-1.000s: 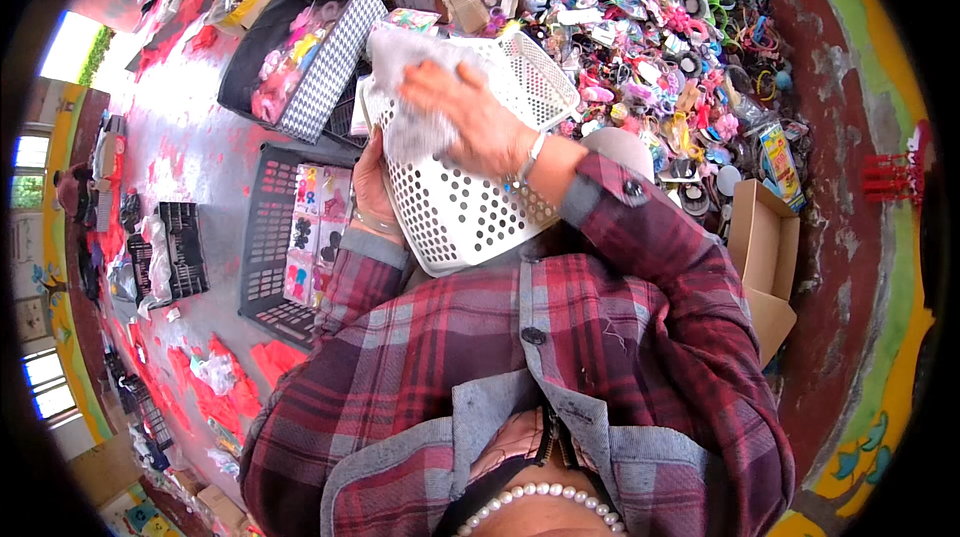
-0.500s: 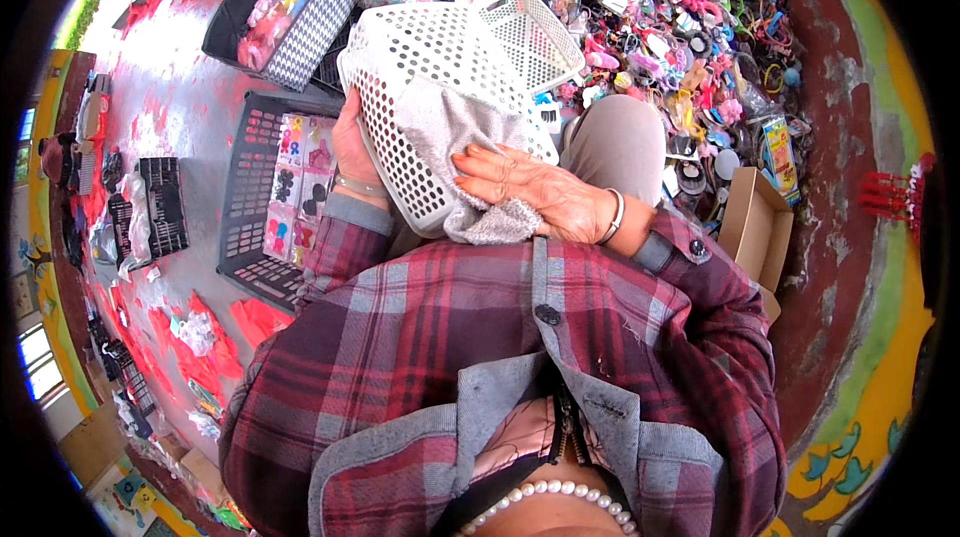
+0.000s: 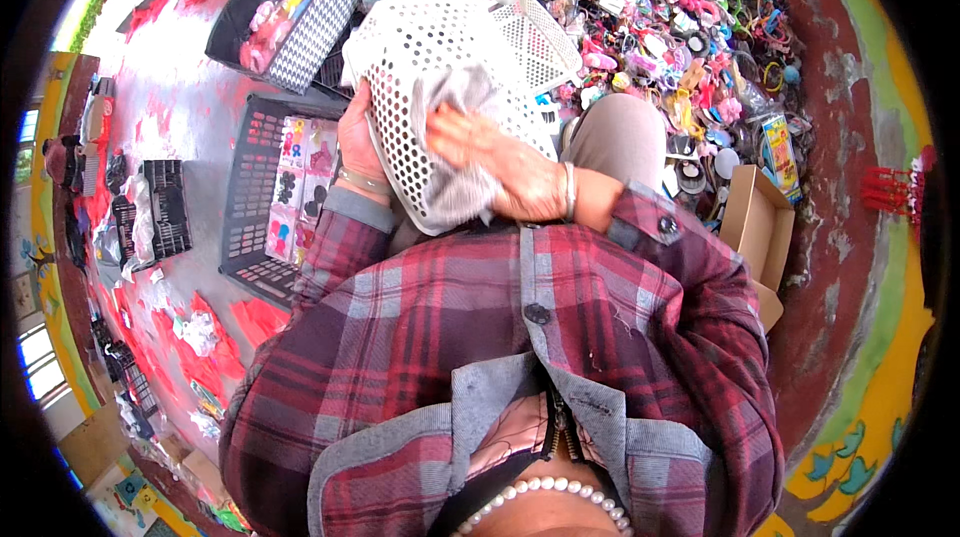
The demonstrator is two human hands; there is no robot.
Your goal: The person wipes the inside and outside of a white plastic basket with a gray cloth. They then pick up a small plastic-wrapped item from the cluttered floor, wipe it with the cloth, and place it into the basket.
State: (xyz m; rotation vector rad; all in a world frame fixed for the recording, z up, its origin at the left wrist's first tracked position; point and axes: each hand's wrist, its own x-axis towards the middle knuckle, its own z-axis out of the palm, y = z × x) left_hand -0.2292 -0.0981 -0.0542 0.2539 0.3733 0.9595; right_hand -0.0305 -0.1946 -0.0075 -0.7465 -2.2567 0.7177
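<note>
**Q:** Where is the white basket?
**A:** Tilted in front of the torso, between the dark grey crate and the knee.

**Q:** Expected handling?
**A:** Probably light, thin-walled plastic: fairly stiff, slightly flexible, smooth enough to slip. Hold at an edge or corner; the perforations should add purchase. The grey cloth looks soft and limp.

**Q:** Hand poses?
**A:** Left hand: closed on the basket's left side, wrist low, fingers partly hidden. Right hand: back upward, laid across the cloth against the perforated wall, forearm from the right. Its fingers are blurred; whether they pinch a fold, I cannot tell.
</note>
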